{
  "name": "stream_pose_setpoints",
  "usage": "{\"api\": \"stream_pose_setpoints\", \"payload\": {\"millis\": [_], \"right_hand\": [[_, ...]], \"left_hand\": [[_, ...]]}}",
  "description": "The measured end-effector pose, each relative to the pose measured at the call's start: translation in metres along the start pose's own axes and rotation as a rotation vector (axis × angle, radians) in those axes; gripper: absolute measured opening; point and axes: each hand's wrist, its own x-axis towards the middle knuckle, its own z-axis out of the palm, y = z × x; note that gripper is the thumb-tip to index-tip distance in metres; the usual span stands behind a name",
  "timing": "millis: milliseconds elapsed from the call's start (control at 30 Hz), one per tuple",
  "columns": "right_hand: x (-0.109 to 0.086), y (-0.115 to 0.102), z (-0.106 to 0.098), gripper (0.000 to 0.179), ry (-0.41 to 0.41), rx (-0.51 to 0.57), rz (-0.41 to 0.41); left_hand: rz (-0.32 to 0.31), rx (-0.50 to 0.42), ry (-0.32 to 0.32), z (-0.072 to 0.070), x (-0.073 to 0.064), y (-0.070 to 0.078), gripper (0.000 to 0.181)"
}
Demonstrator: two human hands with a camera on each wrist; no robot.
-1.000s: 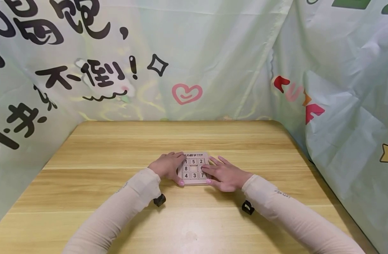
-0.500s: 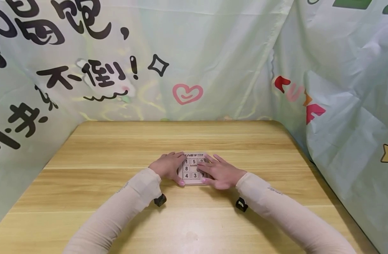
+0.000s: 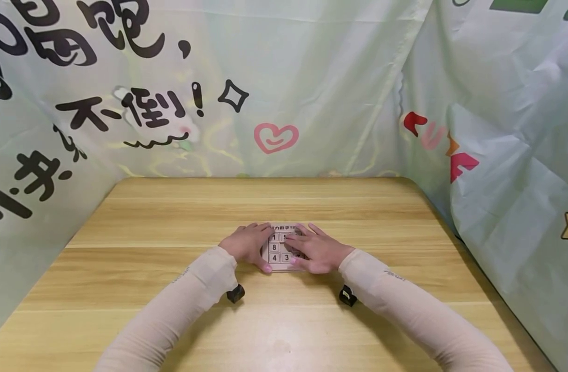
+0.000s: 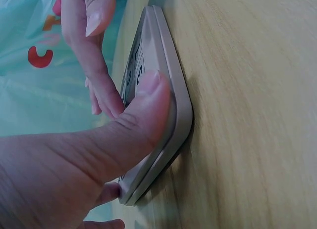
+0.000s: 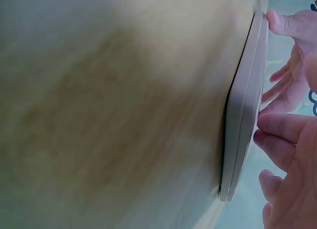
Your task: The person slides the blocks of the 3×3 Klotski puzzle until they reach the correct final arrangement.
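Observation:
A pale number slide puzzle (image 3: 281, 253) lies flat on the wooden table, black digits on its square tiles. Tiles 1, 8, 4 and 3 show in the head view; the right-hand column is mostly covered. My left hand (image 3: 247, 244) holds the puzzle's left side, thumb at the near corner and fingers toward the far edge. In the left wrist view that thumb (image 4: 141, 115) presses on the rim. My right hand (image 3: 322, 252) reaches over from the right, its fingers extended onto the tiles. The right wrist view has its fingertips (image 5: 267, 127) touching the puzzle's top face.
The wooden table (image 3: 172, 206) stretches around the puzzle on all sides. Behind it hangs a pale green printed cloth (image 3: 311, 77), with another cloth (image 3: 507, 129) along the right. Black wrist mounts (image 3: 235, 293) hang under both forearms.
My right hand has slid left across the puzzle, covering more of its middle and right tiles. My left hand keeps its hold, and the puzzle stays in place.

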Motion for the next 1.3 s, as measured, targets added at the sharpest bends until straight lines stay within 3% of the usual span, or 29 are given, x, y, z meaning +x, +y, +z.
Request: {"api": "stream_pose_setpoints", "payload": {"millis": [1300], "right_hand": [[-0.002, -0.0038, 0.0029, 0.059, -0.02, -0.004, 0.013]], "left_hand": [[0.009, 0.01, 0.007, -0.0021, -0.0021, 0.0012, 0.105]]}}
